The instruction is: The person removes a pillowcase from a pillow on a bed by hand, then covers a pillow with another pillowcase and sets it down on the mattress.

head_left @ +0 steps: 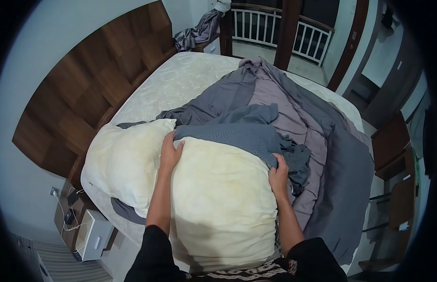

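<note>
A yellowed cream pillow (223, 197) lies before me, its near end close to my body. The grey pillowcase (228, 137) covers the pillow's far end, and its loose part lies bunched beyond on the right. My left hand (171, 154) grips the pillowcase edge at the left far corner, thumb on top and fingertips partly hidden. At the right side, my right hand (279, 176) is closed on the pillowcase edge, with the thumb against the pillow. A second cream pillow (129, 162), uncovered, lies left of my left forearm.
A rumpled grey and mauve comforter (340, 188) spreads over the right of the bare mattress (171, 84). The wooden headboard (96, 70) stands at left. Below it is a nightstand (94, 235) with cables. A chair (399, 207) stands at right.
</note>
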### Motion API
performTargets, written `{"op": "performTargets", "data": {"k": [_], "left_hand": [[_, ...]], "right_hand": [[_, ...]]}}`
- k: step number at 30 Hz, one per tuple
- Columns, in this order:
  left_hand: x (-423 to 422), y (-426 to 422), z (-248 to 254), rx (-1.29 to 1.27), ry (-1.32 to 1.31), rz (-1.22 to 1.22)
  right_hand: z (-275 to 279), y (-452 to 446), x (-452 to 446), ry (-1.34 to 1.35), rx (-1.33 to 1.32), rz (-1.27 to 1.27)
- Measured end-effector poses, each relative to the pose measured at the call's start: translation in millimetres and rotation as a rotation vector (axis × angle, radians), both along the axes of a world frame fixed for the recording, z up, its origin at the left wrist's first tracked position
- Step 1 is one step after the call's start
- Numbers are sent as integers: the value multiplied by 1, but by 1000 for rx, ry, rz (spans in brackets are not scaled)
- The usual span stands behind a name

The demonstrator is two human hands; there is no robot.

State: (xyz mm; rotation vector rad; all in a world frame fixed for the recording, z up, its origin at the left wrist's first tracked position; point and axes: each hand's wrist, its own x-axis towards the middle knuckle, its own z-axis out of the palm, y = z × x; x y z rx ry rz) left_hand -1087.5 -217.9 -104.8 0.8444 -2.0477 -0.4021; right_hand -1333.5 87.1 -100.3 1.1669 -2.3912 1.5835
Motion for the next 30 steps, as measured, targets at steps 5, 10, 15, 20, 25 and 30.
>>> {"op": "performTargets", "data": {"k": [5,10,15,20,25,30], "left_hand": [[1,-43,-20,348,-54,-160],[49,12,-35,376,325,-130],[97,89,-9,547,537,-59],[132,125,-41,539,180,-32],[148,125,-64,676,214,115],[132,127,-70,953,251,-75]], "right_hand": [[-3,39,31,23,33,132],[4,71,27,-137,255,217],[58,38,50,164,56,106],[25,37,64,244,75,253],[7,79,47,10,202,233],[6,96,48,-185,185,235]]}}
